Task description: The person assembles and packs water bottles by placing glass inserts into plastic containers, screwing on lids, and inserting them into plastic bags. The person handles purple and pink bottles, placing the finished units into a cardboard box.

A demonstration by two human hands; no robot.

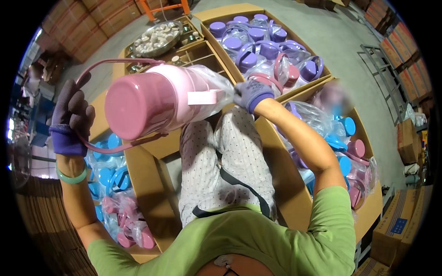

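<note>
A pink thermos flask lies on its side in the air above my knees, its darker pink cap towards the left. A clear plastic bag covers its far end. My left hand, in a dark glove, has its carrying handle looped about the fingers; the palm is apart from the cap. My right hand, in a grey-purple glove, pinches the gathered bag at the flask's right end. A light pink side grip on the flask faces up.
Open cartons of bagged flasks surround me: purple ones ahead, mixed ones at right, blue and pink ones at left. A metal bowl of small pale stoppers stands on a divided carton. Stacked cartons stand at lower right.
</note>
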